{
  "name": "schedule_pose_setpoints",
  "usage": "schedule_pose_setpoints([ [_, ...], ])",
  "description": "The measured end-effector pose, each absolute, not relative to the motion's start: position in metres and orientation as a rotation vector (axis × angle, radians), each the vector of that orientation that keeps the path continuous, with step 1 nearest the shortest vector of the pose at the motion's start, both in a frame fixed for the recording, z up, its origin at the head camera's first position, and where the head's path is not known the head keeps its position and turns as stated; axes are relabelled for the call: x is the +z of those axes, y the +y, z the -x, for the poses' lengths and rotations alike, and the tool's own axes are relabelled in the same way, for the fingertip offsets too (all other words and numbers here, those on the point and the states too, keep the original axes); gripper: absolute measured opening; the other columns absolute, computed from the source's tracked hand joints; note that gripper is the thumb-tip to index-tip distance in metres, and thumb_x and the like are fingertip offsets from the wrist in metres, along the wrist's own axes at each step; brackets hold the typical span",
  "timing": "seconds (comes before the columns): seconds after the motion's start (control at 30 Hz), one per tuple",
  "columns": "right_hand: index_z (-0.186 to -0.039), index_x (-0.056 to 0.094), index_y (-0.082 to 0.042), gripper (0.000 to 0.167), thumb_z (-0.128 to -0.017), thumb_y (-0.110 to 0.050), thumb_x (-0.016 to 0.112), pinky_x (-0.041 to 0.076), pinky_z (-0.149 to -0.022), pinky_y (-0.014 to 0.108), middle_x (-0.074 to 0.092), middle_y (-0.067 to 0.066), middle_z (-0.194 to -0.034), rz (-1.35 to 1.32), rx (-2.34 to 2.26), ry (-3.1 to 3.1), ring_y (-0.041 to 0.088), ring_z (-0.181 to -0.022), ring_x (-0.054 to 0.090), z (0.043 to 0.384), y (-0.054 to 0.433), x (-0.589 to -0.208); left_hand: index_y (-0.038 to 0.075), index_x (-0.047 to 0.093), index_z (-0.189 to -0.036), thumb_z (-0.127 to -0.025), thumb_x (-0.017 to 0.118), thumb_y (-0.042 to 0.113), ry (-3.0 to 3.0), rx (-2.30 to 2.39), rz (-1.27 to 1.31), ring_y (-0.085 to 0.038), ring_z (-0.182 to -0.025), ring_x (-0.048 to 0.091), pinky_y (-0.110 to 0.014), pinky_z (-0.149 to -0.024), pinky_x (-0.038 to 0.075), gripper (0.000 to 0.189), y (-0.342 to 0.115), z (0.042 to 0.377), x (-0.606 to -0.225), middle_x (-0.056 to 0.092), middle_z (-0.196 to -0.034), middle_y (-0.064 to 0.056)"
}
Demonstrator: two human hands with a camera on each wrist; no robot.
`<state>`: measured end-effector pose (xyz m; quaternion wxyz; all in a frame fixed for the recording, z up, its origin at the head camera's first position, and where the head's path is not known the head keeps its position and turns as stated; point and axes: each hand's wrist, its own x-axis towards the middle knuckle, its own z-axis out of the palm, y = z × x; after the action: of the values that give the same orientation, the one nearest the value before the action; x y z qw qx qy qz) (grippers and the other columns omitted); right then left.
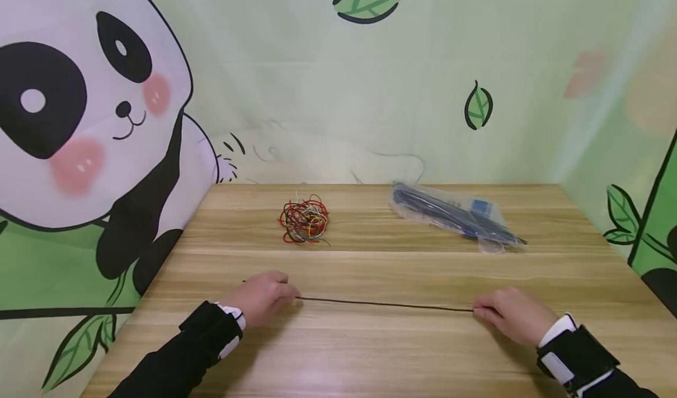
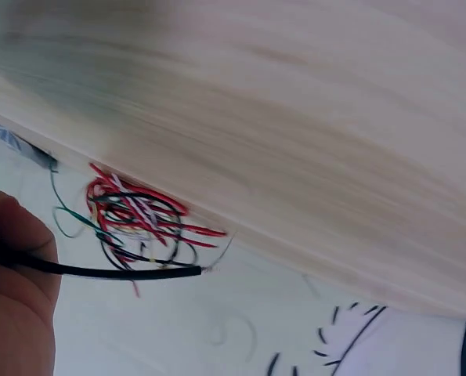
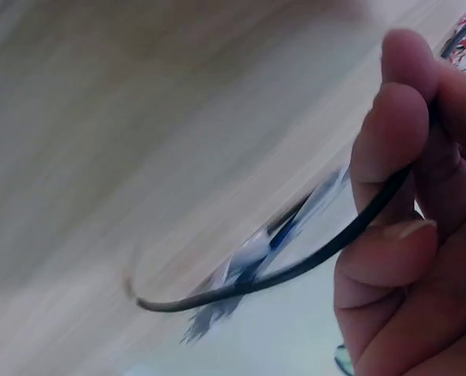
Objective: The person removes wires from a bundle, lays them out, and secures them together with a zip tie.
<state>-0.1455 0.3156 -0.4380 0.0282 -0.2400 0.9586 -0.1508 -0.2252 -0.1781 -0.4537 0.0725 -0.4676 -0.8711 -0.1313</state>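
A thin black wire (image 1: 383,304) stretches nearly straight between both hands, above the front half of the table. My left hand (image 1: 262,298) pinches it near one end; in the left wrist view the short end of the wire (image 2: 131,274) sticks out past the fingers, with bare strands at its tip. My right hand (image 1: 515,314) grips the other end between thumb and fingers. There, in the right wrist view, the wire's tail (image 3: 295,270) curves out beyond the fingers and ends in a stripped tip.
A tangled bundle of red, black, yellow and white wires (image 1: 305,220) lies at the back left of the wooden table (image 1: 359,357). A clear plastic bag of dark, long thin pieces (image 1: 449,213) lies at the back right. Behind hangs a panda-print cloth (image 1: 296,74).
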Motion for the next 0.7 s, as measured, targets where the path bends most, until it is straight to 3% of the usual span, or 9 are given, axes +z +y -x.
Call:
schedule_pose_setpoints([
  [0.37,-0.090,0.072,-0.010,0.009,-0.094,-0.003,0.068,0.054,-0.064,0.040,0.070,-0.005,-0.082,0.682,-0.401,3.070,0.015,-0.074,0.068,0.149,0.348,-0.442,0.006,0.077,-0.099,-0.091,0.074,0.002,-2.689,-0.406,1.267,-0.016,-0.082,0.067,-0.032,-0.073,0.056,0.009,-0.201,0.229,-0.455,0.066,-0.088,0.000],
  [0.7,-0.092,0.072,-0.007,0.010,-0.091,0.003,0.070,0.056,-0.067,0.044,0.072,0.003,-0.085,0.610,-0.372,3.147,0.022,-0.076,0.070,0.157,0.361,-0.440,0.002,0.072,-0.101,-0.088,0.074,-0.003,-2.649,-0.204,1.106,-0.024,-0.082,0.072,-0.037,-0.073,0.058,0.013,-0.215,0.234,-0.460,0.073,-0.089,-0.009],
])
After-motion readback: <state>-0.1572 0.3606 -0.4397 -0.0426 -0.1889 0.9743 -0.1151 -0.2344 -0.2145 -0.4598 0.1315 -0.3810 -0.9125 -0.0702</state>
